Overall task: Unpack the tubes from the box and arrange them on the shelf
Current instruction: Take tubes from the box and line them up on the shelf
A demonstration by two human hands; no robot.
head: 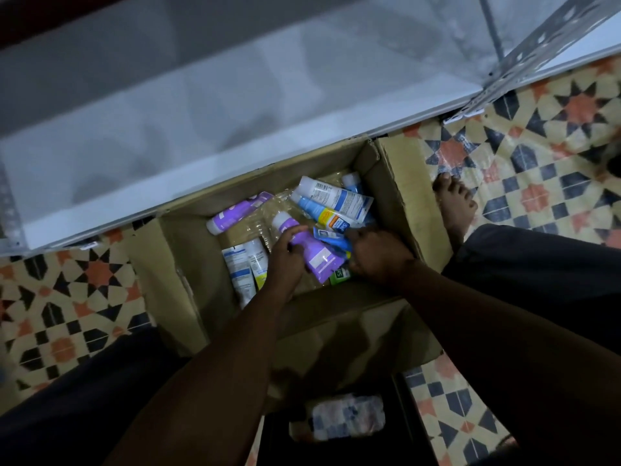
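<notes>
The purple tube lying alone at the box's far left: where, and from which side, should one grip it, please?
Take the lone purple tube from above, pinching across its mid-body. It lies flat and slanted with both long sides clear of other tubes; the white cap at its near-left end is small.

Both your bare forearms reach forward and down, drawing close together at the wrists. Your left hand curls its fingers round the slim purple plastic tube. Just to its right, your right hand sits knuckles-up, fingers curled onto the small blue plastic tube between both hands.
</notes>
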